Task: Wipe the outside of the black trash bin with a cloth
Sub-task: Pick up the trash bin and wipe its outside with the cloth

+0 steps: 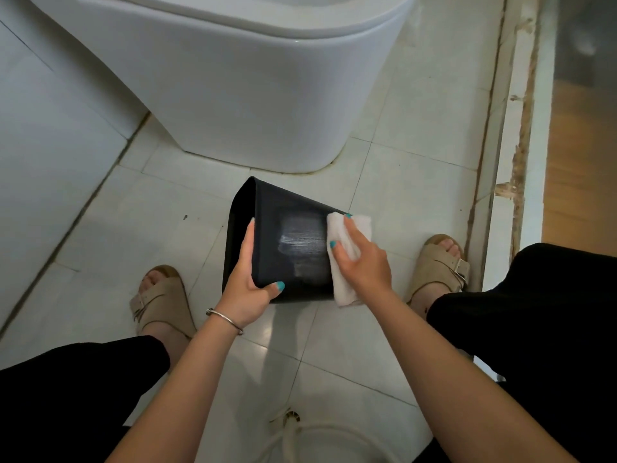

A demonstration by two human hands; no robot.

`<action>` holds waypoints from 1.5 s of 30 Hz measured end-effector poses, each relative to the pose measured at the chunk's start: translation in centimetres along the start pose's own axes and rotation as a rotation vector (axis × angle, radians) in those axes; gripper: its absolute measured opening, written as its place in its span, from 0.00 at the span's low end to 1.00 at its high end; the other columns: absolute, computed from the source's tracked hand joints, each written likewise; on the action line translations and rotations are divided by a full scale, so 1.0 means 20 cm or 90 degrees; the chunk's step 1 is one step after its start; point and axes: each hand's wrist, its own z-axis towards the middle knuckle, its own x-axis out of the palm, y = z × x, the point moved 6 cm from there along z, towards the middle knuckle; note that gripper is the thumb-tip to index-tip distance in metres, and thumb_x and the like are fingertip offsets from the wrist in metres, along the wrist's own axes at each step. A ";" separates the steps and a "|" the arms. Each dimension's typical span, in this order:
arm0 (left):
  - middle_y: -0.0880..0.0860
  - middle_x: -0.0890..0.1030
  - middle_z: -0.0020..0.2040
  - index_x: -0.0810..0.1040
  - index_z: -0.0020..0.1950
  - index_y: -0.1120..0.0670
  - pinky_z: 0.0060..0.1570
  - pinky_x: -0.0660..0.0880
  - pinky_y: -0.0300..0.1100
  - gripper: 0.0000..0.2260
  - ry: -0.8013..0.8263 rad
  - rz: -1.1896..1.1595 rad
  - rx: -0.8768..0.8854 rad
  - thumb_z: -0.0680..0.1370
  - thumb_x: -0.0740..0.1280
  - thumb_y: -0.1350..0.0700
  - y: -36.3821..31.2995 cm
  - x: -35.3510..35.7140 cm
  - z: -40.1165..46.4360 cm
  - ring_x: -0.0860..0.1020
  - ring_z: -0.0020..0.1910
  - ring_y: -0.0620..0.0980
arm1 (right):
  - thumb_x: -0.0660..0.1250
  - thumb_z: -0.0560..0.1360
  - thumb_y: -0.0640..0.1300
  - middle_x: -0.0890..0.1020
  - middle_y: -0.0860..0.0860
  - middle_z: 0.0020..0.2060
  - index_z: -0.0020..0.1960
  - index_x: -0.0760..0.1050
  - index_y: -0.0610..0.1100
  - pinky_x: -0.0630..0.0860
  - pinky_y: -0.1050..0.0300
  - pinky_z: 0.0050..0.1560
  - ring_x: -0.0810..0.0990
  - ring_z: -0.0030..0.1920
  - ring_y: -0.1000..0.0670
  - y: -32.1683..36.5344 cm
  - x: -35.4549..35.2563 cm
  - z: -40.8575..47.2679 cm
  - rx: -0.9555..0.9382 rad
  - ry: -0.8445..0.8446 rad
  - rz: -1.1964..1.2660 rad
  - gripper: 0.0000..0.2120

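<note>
bin: we see a black trash bin (287, 242) tipped on its side, open mouth toward our left grip (245, 289), which grips its rim; a damp streaked patch shows on its upper wall.
cloth: white cloth (347, 259), folded, pressed under our right grip (362, 259) against the bin's base end.

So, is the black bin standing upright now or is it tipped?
Tipped: the black bin lies sideways, its open mouth facing left, held by the left hand.
</note>
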 end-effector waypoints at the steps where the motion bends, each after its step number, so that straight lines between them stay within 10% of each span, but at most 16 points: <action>1: 0.36 0.62 0.68 0.47 0.77 0.40 0.52 0.72 0.27 0.48 0.002 0.002 0.000 0.71 0.69 0.72 0.00 0.00 0.00 0.66 0.60 0.24 | 0.58 0.77 0.63 0.78 0.44 0.58 0.74 0.54 0.68 0.74 0.51 0.53 0.76 0.57 0.41 -0.01 0.00 0.00 0.011 -0.002 0.009 0.27; 14: 0.39 0.55 0.75 0.42 0.78 0.44 0.69 0.61 0.37 0.48 0.031 0.042 0.010 0.71 0.68 0.72 -0.03 0.00 -0.01 0.58 0.72 0.35 | 0.58 0.77 0.62 0.78 0.47 0.53 0.73 0.51 0.70 0.72 0.55 0.43 0.78 0.51 0.46 0.49 0.09 -0.18 -0.230 0.046 -0.026 0.28; 22: 0.41 0.60 0.70 0.44 0.77 0.41 0.50 0.73 0.26 0.48 0.011 0.031 -0.008 0.72 0.69 0.72 -0.03 0.00 -0.01 0.67 0.60 0.30 | 0.58 0.77 0.62 0.77 0.47 0.53 0.73 0.52 0.71 0.74 0.54 0.47 0.77 0.51 0.46 0.13 0.03 -0.07 -0.090 0.026 -0.031 0.27; 27: 0.37 0.59 0.69 0.44 0.77 0.40 0.56 0.71 0.30 0.48 0.019 0.044 -0.006 0.72 0.68 0.71 -0.04 0.00 -0.01 0.65 0.60 0.27 | 0.58 0.78 0.61 0.77 0.45 0.58 0.74 0.52 0.69 0.74 0.53 0.50 0.77 0.55 0.43 -0.05 0.01 -0.03 0.028 0.011 -0.001 0.27; 33: 0.42 0.56 0.75 0.41 0.75 0.36 0.59 0.70 0.34 0.49 0.054 0.069 0.011 0.73 0.67 0.72 -0.10 -0.01 0.01 0.63 0.70 0.41 | 0.58 0.78 0.61 0.76 0.44 0.55 0.76 0.50 0.65 0.76 0.53 0.50 0.77 0.52 0.45 0.21 0.08 -0.09 -0.075 0.016 0.016 0.29; 45: 0.44 0.58 0.76 0.44 0.77 0.42 0.68 0.67 0.41 0.49 0.062 0.072 0.020 0.70 0.66 0.75 -0.09 -0.06 0.04 0.62 0.72 0.40 | 0.61 0.76 0.61 0.78 0.47 0.53 0.72 0.54 0.72 0.77 0.51 0.47 0.78 0.51 0.45 0.37 0.09 -0.18 -0.227 0.029 0.020 0.28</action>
